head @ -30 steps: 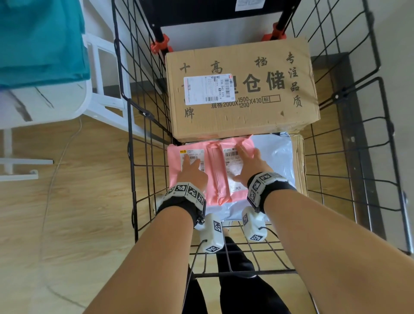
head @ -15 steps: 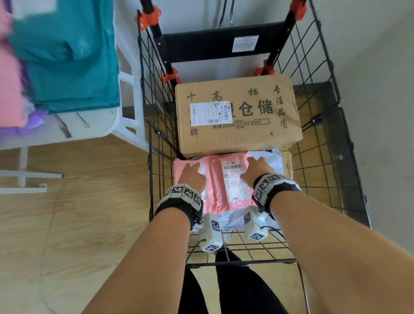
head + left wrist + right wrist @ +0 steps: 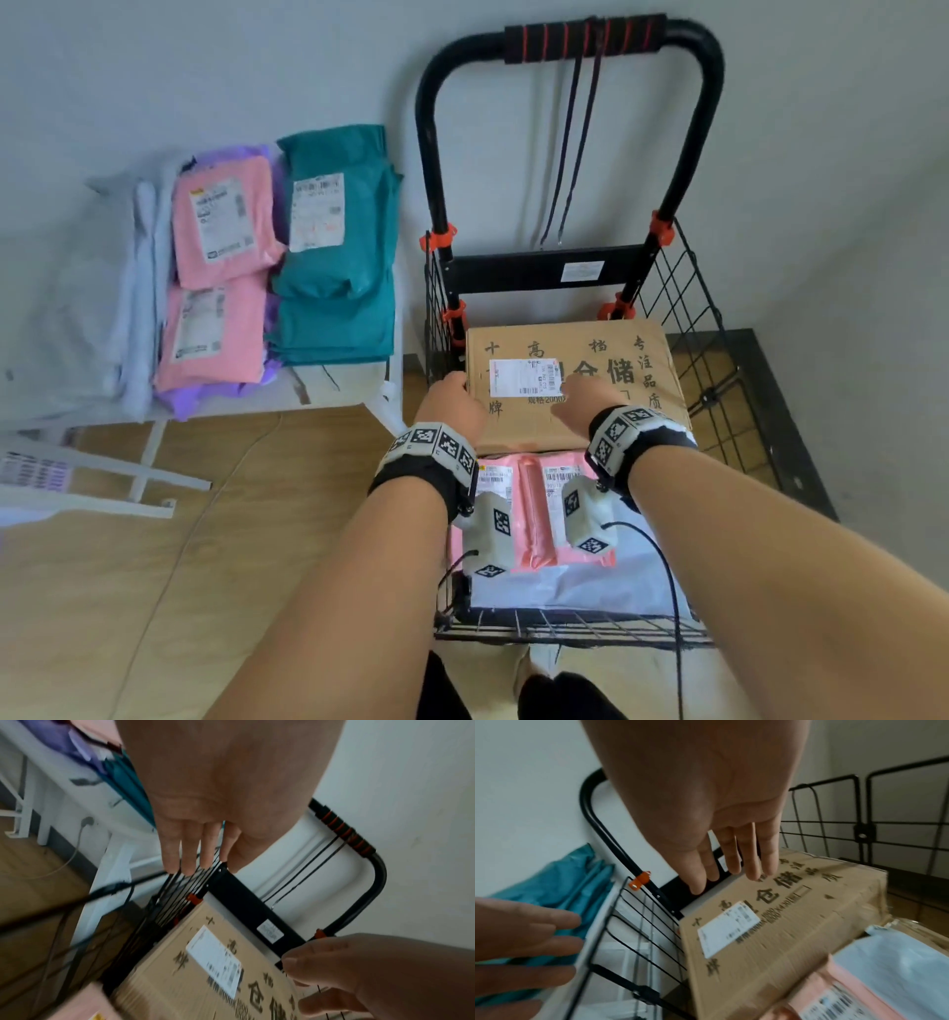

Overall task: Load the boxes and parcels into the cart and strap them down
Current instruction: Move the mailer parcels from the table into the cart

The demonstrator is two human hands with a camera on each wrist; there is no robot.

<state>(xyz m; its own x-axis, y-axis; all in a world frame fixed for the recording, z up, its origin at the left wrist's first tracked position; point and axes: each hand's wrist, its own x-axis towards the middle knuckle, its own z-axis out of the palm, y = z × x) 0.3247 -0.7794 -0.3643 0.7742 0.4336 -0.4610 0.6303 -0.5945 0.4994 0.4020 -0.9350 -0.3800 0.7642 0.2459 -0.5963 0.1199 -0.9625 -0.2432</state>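
**Both hands empty above the loaded cart, more parcels waiting on the table**

Farthest left, the white table (image 3: 328, 383) carries a stack of parcels (image 3: 221, 288) in grey, pink, purple and teal mailers, apart from the cart. The left hand (image 3: 452, 403) hovers by the near-left corner of the cardboard box (image 3: 575, 380), fingers straight and holding nothing, seen in the left-wrist view over the cart's wire side. The right hand (image 3: 585, 403) is over the box's top, also relaxed and empty. The box sits at the back of the cart (image 3: 719, 360); a pink parcel (image 3: 534, 509) lies on a white mailer just in front of it.

My judgement: the next parcels should be lifted flat from the table stack, laid level on the pink one, and kept inside the wire walls so the straps (image 3: 575, 154) hanging from the handle can later cross everything.

The floor is wood-look, the walls plain pale, and a cable trails under the table.
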